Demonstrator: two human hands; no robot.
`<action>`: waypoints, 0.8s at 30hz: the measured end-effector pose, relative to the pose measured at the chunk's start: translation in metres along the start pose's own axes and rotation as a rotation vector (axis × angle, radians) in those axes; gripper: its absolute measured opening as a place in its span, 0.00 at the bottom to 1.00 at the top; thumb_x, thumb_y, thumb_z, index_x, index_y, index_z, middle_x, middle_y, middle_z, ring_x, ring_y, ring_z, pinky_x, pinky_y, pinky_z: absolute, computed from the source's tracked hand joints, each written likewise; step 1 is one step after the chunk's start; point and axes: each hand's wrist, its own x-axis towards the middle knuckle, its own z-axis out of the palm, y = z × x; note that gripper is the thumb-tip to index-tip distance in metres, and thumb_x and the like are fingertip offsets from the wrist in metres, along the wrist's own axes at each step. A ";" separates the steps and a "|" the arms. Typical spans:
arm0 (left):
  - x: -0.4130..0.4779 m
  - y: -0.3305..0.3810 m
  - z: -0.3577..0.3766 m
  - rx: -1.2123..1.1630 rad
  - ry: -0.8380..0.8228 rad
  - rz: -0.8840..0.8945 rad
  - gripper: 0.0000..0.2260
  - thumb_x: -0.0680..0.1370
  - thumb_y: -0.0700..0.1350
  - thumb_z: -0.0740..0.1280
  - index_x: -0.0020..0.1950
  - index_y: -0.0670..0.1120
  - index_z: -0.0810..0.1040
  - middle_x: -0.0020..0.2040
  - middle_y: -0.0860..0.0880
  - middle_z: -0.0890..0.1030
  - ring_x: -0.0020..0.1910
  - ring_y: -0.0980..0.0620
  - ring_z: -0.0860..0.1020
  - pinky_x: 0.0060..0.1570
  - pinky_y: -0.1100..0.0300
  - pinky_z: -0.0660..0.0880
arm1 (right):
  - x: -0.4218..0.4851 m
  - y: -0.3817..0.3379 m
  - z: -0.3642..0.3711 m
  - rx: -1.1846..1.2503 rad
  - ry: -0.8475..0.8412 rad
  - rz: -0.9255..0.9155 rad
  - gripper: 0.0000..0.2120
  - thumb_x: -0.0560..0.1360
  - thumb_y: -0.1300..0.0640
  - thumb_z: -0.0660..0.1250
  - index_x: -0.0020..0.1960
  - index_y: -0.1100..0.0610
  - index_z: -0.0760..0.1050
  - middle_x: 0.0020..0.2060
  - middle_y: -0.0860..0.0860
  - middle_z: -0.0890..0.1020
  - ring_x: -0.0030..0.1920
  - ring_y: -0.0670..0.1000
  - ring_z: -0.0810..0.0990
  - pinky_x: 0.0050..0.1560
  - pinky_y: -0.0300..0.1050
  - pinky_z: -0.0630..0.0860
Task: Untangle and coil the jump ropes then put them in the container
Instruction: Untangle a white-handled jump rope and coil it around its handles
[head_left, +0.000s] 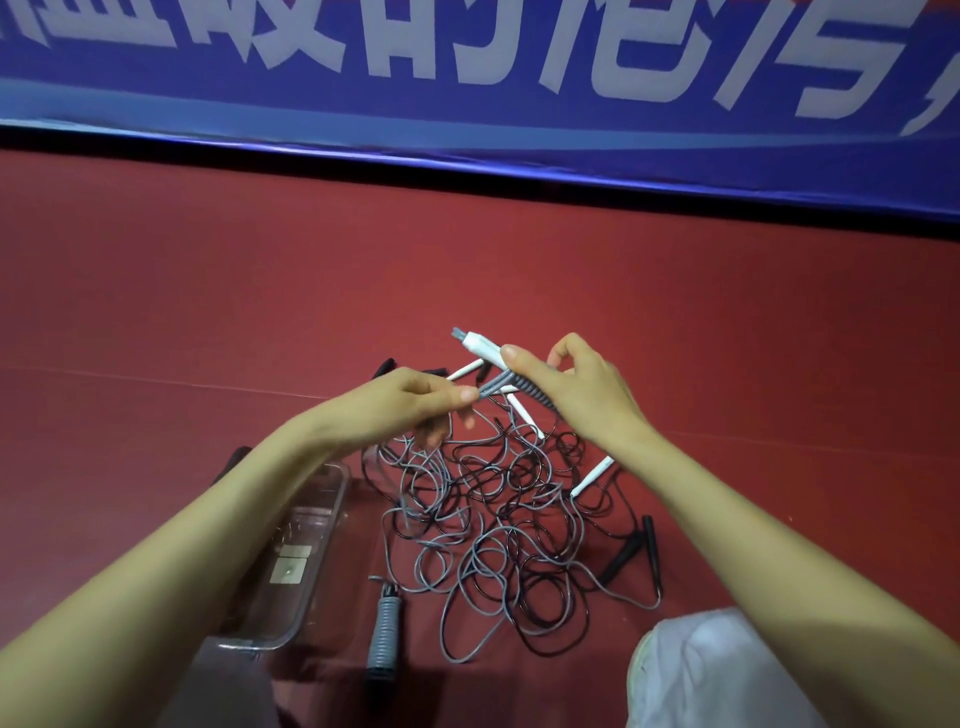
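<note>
A tangle of grey and black jump ropes (498, 525) lies on the red floor in front of me. My right hand (571, 387) grips a white-and-grey ribbed handle (485, 351), raised above the pile. My left hand (415, 402) pinches the grey cord (491, 387) where it folds beside that handle. A second grey ribbed handle (383, 631) lies at the pile's near left edge. White handles (592, 475) and black handles (626, 551) lie around the tangle. A clear plastic container (306, 551) sits left of the ropes, partly hidden by my left forearm.
A blue banner with white characters (467, 78) runs along the wall behind the red floor (208, 286). My knee in light fabric (711, 675) is at the lower right, close to the ropes. A dark object (234, 460) lies behind the container.
</note>
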 end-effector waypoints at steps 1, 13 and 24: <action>-0.001 -0.001 -0.003 0.082 0.030 0.016 0.20 0.73 0.61 0.62 0.42 0.45 0.81 0.27 0.51 0.74 0.29 0.54 0.71 0.38 0.59 0.68 | 0.001 0.000 0.000 -0.002 -0.002 0.006 0.31 0.66 0.24 0.59 0.43 0.53 0.68 0.30 0.47 0.75 0.34 0.52 0.73 0.36 0.46 0.65; 0.001 -0.014 -0.013 -0.227 0.131 0.019 0.18 0.77 0.58 0.61 0.38 0.46 0.81 0.27 0.54 0.67 0.27 0.58 0.63 0.30 0.65 0.60 | 0.010 -0.005 -0.008 0.510 -0.344 0.154 0.38 0.68 0.28 0.61 0.56 0.62 0.76 0.23 0.53 0.72 0.18 0.48 0.62 0.22 0.35 0.59; 0.010 -0.031 -0.022 0.375 0.160 0.130 0.04 0.76 0.45 0.71 0.42 0.52 0.83 0.42 0.44 0.84 0.40 0.45 0.79 0.45 0.47 0.76 | -0.014 -0.010 -0.001 0.118 -0.967 0.073 0.30 0.68 0.27 0.58 0.33 0.56 0.71 0.23 0.50 0.70 0.20 0.47 0.63 0.21 0.34 0.62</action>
